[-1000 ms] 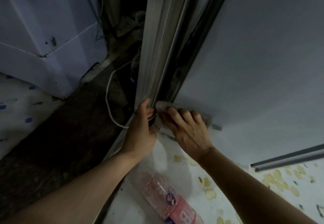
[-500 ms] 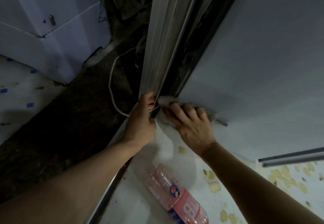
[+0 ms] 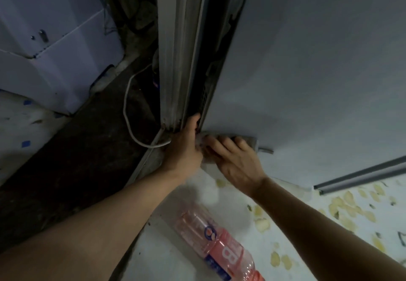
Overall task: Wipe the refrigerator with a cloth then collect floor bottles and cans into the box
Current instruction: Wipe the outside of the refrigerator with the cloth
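Hands, left hand [image 3: 183, 149] unmoved, right hand [image 3: 236, 162] sliding cloth [image 3: 248, 139] slightly rightward

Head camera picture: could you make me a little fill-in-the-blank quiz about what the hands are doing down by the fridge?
1. The right hand presses a ____ against the refrigerator.
2. The left hand grips the bottom corner of the refrigerator's ____.
3. A pink plastic ____ lies on the floor between the forearms.
4. A white ____ loops over the dark floor left of the hands.

Missing words: cloth; door; bottle; cable
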The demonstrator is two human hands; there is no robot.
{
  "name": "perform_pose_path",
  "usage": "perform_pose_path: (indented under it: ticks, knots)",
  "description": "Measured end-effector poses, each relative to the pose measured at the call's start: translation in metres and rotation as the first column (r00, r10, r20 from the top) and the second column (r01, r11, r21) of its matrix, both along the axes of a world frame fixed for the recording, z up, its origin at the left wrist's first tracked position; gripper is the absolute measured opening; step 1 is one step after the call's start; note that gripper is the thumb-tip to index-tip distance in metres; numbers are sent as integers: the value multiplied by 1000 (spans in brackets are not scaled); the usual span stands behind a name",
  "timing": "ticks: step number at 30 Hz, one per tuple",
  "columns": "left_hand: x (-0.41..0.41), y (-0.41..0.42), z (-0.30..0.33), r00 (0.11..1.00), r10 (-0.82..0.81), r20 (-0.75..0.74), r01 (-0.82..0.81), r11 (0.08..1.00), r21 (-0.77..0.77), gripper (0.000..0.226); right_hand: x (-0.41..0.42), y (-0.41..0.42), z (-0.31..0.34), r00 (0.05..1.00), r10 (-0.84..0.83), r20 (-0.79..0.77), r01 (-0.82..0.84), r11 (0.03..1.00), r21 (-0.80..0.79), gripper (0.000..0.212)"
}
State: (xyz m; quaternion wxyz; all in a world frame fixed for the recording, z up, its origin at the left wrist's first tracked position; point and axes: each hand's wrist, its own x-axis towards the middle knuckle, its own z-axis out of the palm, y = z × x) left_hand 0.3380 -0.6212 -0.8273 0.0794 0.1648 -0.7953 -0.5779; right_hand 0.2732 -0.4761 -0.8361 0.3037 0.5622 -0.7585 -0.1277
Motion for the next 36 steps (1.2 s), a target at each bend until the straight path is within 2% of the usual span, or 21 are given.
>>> perform_pose_path:
  ticks: [2,5,7,10,12,15,19,22,24,26,27,28,29,31,33,36]
  knots:
    - [0,1,-4,1000,0,17,0,999,-38,73,-6,18,14,999,-5,-38,0,993,-121,37]
    - [-1,2,-6,999,18,29,-15,996,-93,78,-14,40,12,998,-50,-40,44,987,-152,40]
    - [1,5,-4,1000,21,17,-19,992,-127,77,-14,49,-8,999,-34,-29,33,998,-45,42]
    - [3,9,-4,1000,12,6,-10,987,-160,77,-11,60,-36,999,-31,41,19,964,266,57]
    - [3,10,-5,1000,10,20,-5,981,-193,82,-9,61,-40,994,-75,81,45,945,324,69]
    - [3,14,-2,1000,19,19,-15,981,-196,84,-10,68,-27,998,-55,39,44,969,243,66]
    - [6,27,0,996,85,42,-76,980,-183,84,-19,93,15,996,-59,-63,53,994,-95,44]
    - [9,40,-3,990,122,78,-102,971,-217,88,-22,103,23,992,-104,-67,93,984,-154,40]
    - [9,45,-4,987,127,96,-102,968,-229,87,-22,103,12,994,-102,-45,98,992,-77,42]
    - [10,47,-2,986,124,110,-97,970,-224,88,-17,108,-9,996,-77,-49,85,978,189,48]
    - [10,48,-1,986,122,111,-96,971,-221,88,-12,111,-17,994,-103,-35,109,932,345,59]
    - [11,49,0,987,120,108,-93,970,-224,87,-7,114,-22,989,-146,-8,135,888,440,70]
    - [13,51,3,988,117,98,-91,968,-233,87,-5,115,-23,984,-174,25,143,874,464,75]
    - [22,62,5,992,110,66,-86,954,-286,86,-5,119,-16,987,-158,25,132,892,433,68]
    - [31,77,8,993,104,58,-74,922,-380,81,-8,128,-1,989,-146,-30,148,946,290,54]
    - [32,96,13,999,-51,6,43,771,-635,79,-16,153,22,981,-188,-41,188,982,-10,49]
